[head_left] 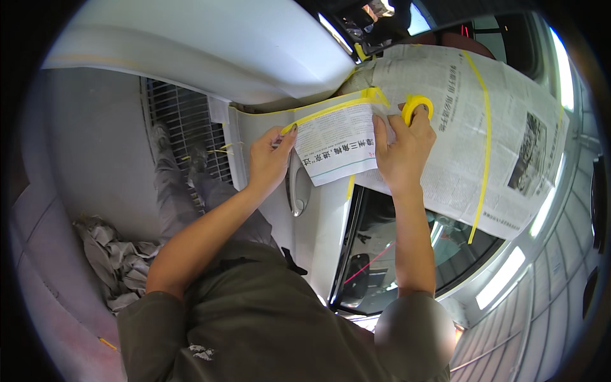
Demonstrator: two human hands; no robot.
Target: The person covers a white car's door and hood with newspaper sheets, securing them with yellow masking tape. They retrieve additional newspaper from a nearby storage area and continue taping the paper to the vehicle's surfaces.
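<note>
My left hand (pixel 267 162) pinches the left end of a yellow masking tape strip (pixel 331 110) along the top edge of a small newspaper piece (pixel 337 140). The piece lies over a light-coloured car door (pixel 261 120), its lower left corner hanging free beside a silver door handle (pixel 297 191). My right hand (pixel 405 153) grips a yellow roll of masking tape (pixel 419 105) in its fingers, the thumb against the right end of the newspaper piece. Beyond that hand, a large newspaper sheet (pixel 445 165) with yellow tape on it covers the car's window area.
Below the large sheet shows a dark car window (pixel 363 274) with reflections. A floor grate (pixel 181 121) with scraps of yellow tape lies at left, near my legs. Crumpled grey material (pixel 114 258) rests on the floor. A light body panel (pixel 223 44) curves across the top.
</note>
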